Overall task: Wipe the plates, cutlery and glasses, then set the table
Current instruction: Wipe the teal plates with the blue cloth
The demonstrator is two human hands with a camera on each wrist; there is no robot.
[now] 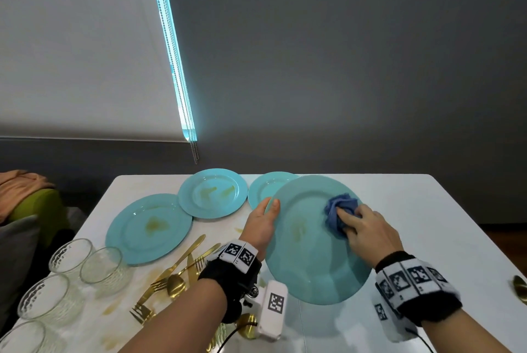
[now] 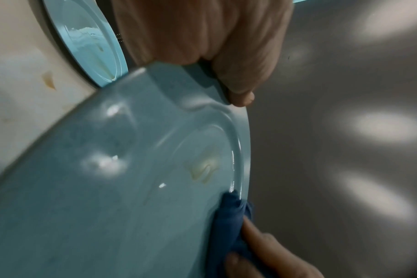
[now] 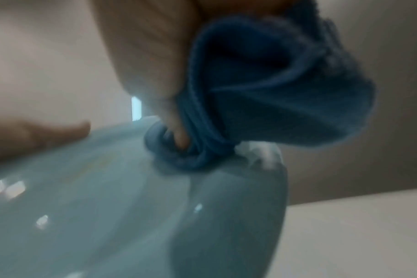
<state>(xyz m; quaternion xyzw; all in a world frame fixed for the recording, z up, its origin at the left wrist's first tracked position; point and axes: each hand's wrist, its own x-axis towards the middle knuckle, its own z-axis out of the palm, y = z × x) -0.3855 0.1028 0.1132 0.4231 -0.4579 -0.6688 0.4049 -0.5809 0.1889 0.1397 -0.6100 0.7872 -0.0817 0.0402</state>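
Note:
My left hand (image 1: 263, 220) grips the left rim of a large teal plate (image 1: 308, 252), lifted and tilted above the white table (image 1: 427, 210). In the left wrist view the thumb lies on the plate's (image 2: 122, 178) upper face, and a yellowish smear shows near its middle. My right hand (image 1: 368, 231) holds a bunched blue cloth (image 1: 339, 210) and presses it on the plate's far right part. The right wrist view shows that cloth (image 3: 262, 97) wadded in my fingers against the plate (image 3: 131, 206).
Three more teal plates with yellow stains lie on the table: one (image 1: 148, 227) at left, one (image 1: 212, 192) behind it, one (image 1: 265, 185) partly hidden by the held plate. Gold cutlery (image 1: 176, 272) lies in a heap near my left wrist. Several glasses (image 1: 102, 267) stand at front left.

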